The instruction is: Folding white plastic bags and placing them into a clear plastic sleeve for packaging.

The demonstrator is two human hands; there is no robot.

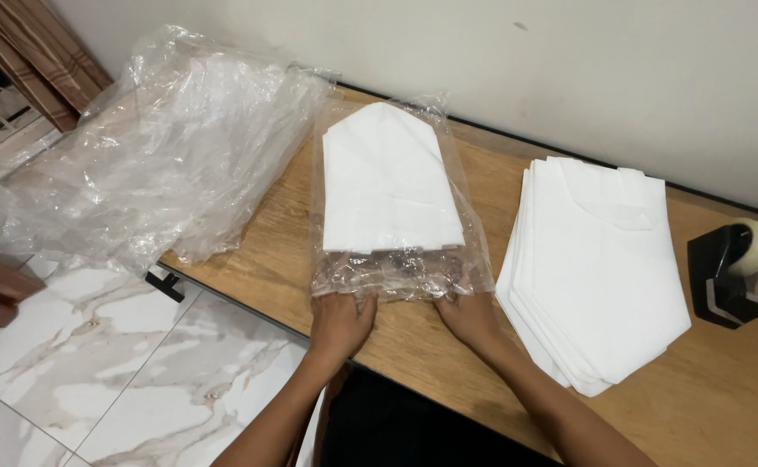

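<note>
Clear plastic bag [396, 259] at table [448, 346] centre, folded white cloth [388, 182] inside, crinkled open end at 6 o'clock. I see left hand [340, 322], right hand [468, 316] both pinching that end shut.

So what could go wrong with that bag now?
The clear plastic bag looks thin and crinkly; both the left hand and right hand press its open end, so it might tear. The folded white cloth inside could bunch up. The loose plastic bags overhang the table edge and may slide off.
</note>
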